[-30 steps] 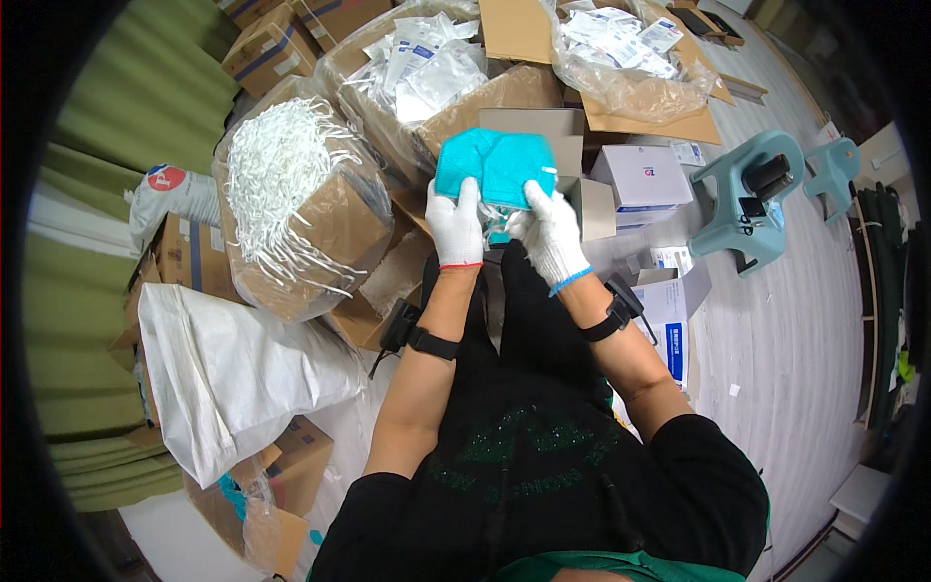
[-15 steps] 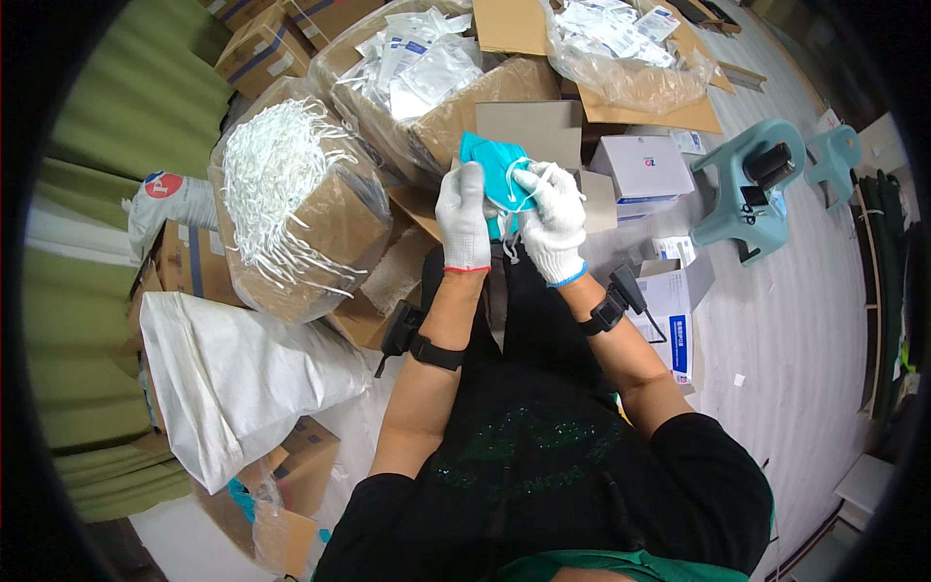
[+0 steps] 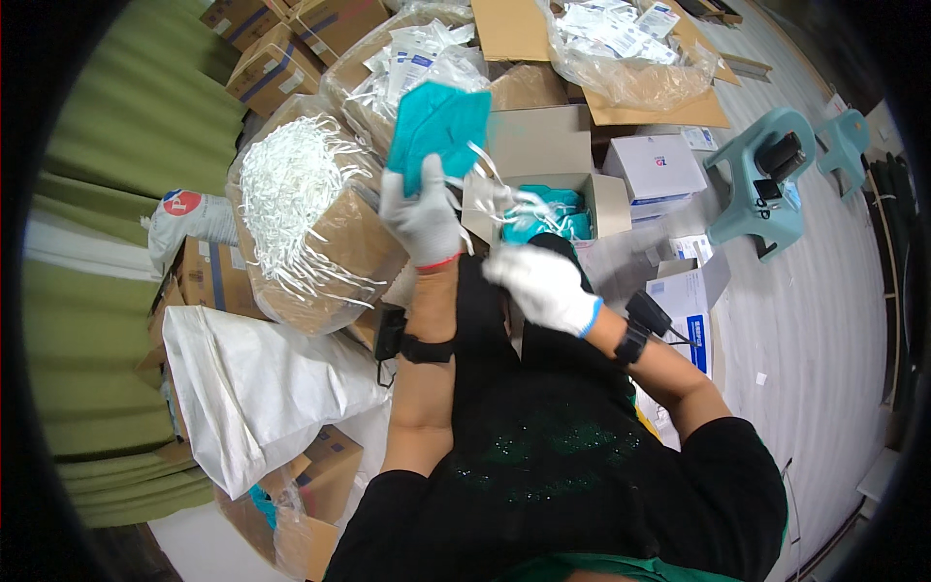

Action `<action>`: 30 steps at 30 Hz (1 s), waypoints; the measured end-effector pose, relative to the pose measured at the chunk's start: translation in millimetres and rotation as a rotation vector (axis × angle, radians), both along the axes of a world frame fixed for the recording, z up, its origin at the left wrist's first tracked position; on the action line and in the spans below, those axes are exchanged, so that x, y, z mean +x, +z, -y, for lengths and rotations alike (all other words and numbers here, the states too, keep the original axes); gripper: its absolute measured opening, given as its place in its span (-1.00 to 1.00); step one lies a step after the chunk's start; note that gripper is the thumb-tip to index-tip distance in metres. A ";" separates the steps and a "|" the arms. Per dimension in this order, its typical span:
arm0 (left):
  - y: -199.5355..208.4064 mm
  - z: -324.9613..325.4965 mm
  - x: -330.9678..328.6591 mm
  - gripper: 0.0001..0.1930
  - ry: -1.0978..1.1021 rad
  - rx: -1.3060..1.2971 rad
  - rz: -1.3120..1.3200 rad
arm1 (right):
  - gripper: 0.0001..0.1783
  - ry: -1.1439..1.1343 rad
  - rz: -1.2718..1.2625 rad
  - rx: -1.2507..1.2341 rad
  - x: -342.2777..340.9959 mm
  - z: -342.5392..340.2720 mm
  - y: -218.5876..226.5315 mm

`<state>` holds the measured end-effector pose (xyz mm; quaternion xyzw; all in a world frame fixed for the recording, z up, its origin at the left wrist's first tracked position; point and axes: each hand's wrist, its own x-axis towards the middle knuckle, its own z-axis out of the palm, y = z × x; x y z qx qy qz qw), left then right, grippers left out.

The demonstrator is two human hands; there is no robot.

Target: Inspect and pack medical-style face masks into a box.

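My left hand [image 3: 424,219], in a white knit glove with a red cuff, pinches the lower part of a teal face mask [image 3: 438,128] and holds it up, spread flat. White ear loops, smeared by motion, trail to the right of the mask. Lower down, my right hand [image 3: 539,288], gloved in white with a blue cuff, hovers over my lap. Motion blurs its fingers, so I cannot make out whether they hold anything. Beyond my knees an open carton [image 3: 610,205] contains several more teal masks [image 3: 560,207] with white loops.
A bag-lined box heaped with white straps [image 3: 299,204] stands at left, above a white sack [image 3: 262,393]. Boxes of white packets [image 3: 419,56] are at the back. A closed white box [image 3: 656,167] and a pale blue stool [image 3: 755,199] stand to the right.
My left hand has moved left, lifting the mask, which is now spread out. My right hand has come away from it, down toward my lap. The carton of masks has come into view.
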<state>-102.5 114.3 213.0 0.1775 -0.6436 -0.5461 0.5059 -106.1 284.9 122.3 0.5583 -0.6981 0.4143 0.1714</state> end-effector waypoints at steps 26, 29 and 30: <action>-22.8 -5.5 -13.7 -0.65 0.076 0.170 0.314 | -0.62 0.366 1.694 0.110 -42.4 2.3 70.2; -33.0 -28.6 -26.1 -0.76 -0.022 0.197 0.078 | -0.72 1.072 2.423 -0.627 -62.4 10.0 65.0; -51.0 -35.8 -28.6 -0.79 -0.076 0.156 0.055 | -0.75 1.034 2.371 -0.740 -72.7 17.2 65.5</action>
